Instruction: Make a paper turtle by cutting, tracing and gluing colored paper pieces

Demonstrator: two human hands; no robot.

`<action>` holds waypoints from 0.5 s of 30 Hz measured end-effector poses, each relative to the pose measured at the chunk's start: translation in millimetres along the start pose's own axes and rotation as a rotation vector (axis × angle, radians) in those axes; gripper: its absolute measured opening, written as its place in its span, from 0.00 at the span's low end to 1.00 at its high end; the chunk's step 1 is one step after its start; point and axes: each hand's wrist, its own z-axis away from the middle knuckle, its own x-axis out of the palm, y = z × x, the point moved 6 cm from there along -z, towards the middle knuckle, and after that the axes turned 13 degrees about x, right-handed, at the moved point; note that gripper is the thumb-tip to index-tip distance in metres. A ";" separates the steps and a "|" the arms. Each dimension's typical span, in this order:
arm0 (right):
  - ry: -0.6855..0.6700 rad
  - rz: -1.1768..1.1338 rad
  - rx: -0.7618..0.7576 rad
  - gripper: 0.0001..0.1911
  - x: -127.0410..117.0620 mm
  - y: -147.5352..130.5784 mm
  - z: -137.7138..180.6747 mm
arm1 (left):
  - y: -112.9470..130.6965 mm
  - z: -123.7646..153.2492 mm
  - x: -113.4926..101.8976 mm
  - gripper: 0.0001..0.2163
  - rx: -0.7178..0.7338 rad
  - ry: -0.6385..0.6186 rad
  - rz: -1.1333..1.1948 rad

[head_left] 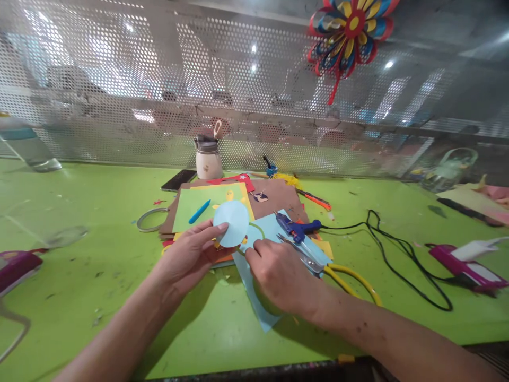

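My left hand [191,254] pinches a light blue paper circle [233,223] and holds it up over a stack of coloured paper sheets [207,204]. Closed knuckles-up, my right hand [278,273] presses a light blue sheet [258,302] with a round hole cut in it. Yellow-handled scissors [338,273] lie just right of that hand. A blue glue gun [296,229] rests on the sheet behind them, its black cord [397,254] trailing right.
On the green table [99,254]: a tape roll [149,220], a blue marker [199,211], a phone [178,180], a cream bottle [208,159], an orange cutter [316,200], pink tools at both sides [465,265]. A perforated metal screen [119,79] with a paper flower [350,32] stands behind.
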 end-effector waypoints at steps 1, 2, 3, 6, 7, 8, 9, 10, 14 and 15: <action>0.001 -0.019 0.003 0.08 -0.3 -0.1 0.4 | 0.3 -0.1 0.3 0.05 0.000 -0.001 0.006; 0.003 -0.041 0.005 0.07 -0.7 -0.2 1.0 | 1.0 -0.2 0.5 0.05 -0.002 0.001 0.013; 0.005 -0.066 0.009 0.07 -1.5 -0.2 2.1 | 1.7 -0.1 0.5 0.05 -0.006 0.007 0.020; 0.019 -0.175 0.035 0.07 -5.8 2.9 7.0 | 4.4 0.7 -0.9 0.05 -0.033 0.036 0.018; 0.028 -0.233 0.050 0.07 -8.2 5.9 8.6 | 5.1 1.1 -1.8 0.05 -0.044 0.049 0.014; 0.037 -0.298 0.072 0.07 -10.9 10.3 9.6 | 5.7 1.5 -2.9 0.05 -0.055 0.065 0.008; 0.049 -0.365 0.101 0.08 -13.8 16.1 9.7 | 6.2 1.9 -4.2 0.05 -0.060 0.084 0.005; 0.063 -0.431 0.138 0.09 -16.8 23.4 8.6 | 6.7 2.1 -5.4 0.05 -0.062 0.101 0.006; 0.072 -0.644 0.305 0.07 -23.8 54.5 -9.0 | 5.5 1.7 -5.2 0.07 -0.057 0.097 0.024; 0.040 -0.698 0.322 0.07 -23.1 58.8 -15.7 | 4.5 1.5 -4.3 0.07 -0.057 0.078 0.020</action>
